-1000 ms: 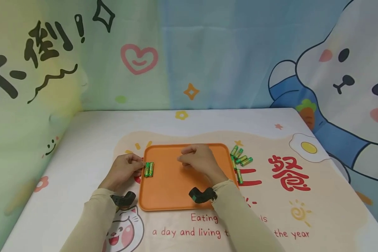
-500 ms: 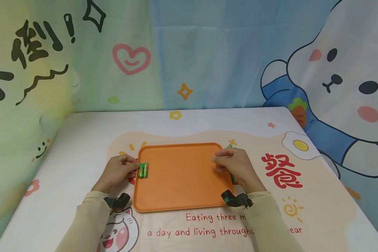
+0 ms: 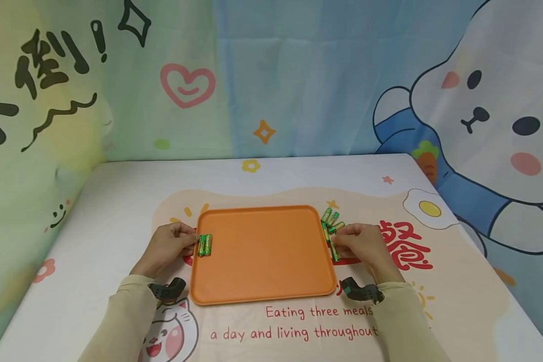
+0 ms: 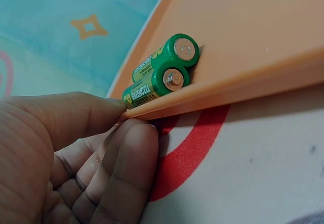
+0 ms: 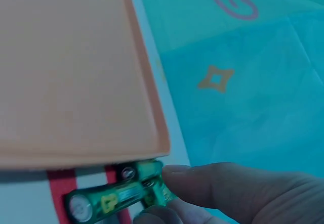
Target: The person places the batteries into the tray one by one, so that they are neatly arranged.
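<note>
My left hand (image 3: 172, 246) pinches the left rim of the orange tray (image 3: 262, 261), thumb on top and fingers below in the left wrist view. Just inside that rim, two green batteries (image 4: 162, 67) lie side by side. My right hand (image 3: 362, 246) is beyond the tray's right side, among several loose green batteries (image 3: 329, 218). In the right wrist view its thumb (image 5: 202, 181) reaches the end of one battery, and the other fingertips sit lower, with a gap between. One battery (image 5: 104, 204) lies nearest that camera, close along the tray edge. My right hand hides part of the pile.
The tray lies on a printed tablecloth (image 3: 298, 176) with cartoon drawings and lettering. A printed cloth backdrop (image 3: 298, 75) hangs behind the table. Dark camera mounts (image 3: 362, 291) sit on both wrists.
My right hand has moved right, from over the tray to the loose batteries beside it. My left hand stays at the left rim. The head view has shifted slightly.
</note>
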The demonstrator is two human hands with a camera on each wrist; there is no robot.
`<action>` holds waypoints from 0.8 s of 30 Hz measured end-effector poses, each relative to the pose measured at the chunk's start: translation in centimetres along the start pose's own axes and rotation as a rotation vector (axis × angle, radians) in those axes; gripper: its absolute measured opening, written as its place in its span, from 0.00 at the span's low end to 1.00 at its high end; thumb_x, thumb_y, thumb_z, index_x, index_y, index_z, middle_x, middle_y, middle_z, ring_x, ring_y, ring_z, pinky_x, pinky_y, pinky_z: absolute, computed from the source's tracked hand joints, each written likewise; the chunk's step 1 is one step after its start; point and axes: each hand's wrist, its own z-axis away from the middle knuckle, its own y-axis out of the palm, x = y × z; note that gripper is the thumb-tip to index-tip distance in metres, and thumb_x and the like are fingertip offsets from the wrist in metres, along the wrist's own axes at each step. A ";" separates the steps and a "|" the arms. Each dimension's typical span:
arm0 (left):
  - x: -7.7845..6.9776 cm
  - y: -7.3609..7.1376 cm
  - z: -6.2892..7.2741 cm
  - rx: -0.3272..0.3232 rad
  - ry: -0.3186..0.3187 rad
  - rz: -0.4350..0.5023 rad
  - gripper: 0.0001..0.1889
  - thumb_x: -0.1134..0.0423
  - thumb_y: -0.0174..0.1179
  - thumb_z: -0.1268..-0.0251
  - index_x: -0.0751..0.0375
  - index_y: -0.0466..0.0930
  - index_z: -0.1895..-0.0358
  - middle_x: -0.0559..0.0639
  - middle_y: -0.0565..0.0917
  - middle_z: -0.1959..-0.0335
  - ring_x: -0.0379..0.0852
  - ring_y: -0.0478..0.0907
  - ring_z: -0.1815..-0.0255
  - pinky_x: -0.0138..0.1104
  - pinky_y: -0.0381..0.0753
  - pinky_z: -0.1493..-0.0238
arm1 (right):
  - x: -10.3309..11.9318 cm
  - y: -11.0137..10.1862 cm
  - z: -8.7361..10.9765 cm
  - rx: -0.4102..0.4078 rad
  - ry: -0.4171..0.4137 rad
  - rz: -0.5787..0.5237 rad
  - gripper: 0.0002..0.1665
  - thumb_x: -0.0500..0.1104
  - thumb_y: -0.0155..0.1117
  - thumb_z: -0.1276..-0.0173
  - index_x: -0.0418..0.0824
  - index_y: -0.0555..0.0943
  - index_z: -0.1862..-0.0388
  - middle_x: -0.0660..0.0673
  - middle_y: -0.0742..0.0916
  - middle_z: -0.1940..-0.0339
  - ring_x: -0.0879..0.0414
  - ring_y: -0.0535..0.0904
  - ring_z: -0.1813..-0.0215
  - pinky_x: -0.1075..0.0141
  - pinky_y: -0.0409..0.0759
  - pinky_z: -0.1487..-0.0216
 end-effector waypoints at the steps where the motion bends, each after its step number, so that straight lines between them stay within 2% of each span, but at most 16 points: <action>1: 0.0 0.0 0.0 0.002 0.001 0.003 0.12 0.67 0.64 0.28 0.75 0.79 0.51 0.49 0.85 0.70 0.38 0.81 0.72 0.28 0.85 0.69 | -0.2 0.0 -0.1 -0.002 0.010 0.013 0.20 0.44 0.73 0.31 0.32 0.83 0.47 0.45 0.88 0.64 0.56 0.85 0.68 0.67 0.87 0.63; 10: -0.1 0.0 0.1 0.005 -0.004 0.008 0.12 0.68 0.63 0.29 0.76 0.79 0.51 0.49 0.84 0.70 0.38 0.81 0.72 0.28 0.85 0.69 | -1.0 0.2 -0.5 0.008 -0.014 0.145 0.18 0.43 0.77 0.35 0.33 0.84 0.53 0.46 0.85 0.69 0.55 0.81 0.68 0.67 0.85 0.66; 17: -0.2 0.0 0.2 0.007 -0.007 -0.001 0.13 0.67 0.64 0.29 0.75 0.79 0.50 0.50 0.85 0.70 0.38 0.81 0.72 0.28 0.85 0.68 | -0.8 0.4 -0.4 0.017 -0.028 0.258 0.16 0.43 0.76 0.35 0.33 0.86 0.55 0.43 0.85 0.65 0.54 0.82 0.68 0.66 0.85 0.67; 24: -0.2 0.1 0.2 0.004 -0.009 -0.009 0.12 0.67 0.64 0.28 0.74 0.79 0.51 0.50 0.85 0.69 0.39 0.81 0.71 0.29 0.85 0.68 | -0.9 0.5 -0.4 0.023 -0.082 0.405 0.09 0.43 0.73 0.39 0.38 0.89 0.65 0.47 0.85 0.74 0.53 0.79 0.69 0.65 0.77 0.70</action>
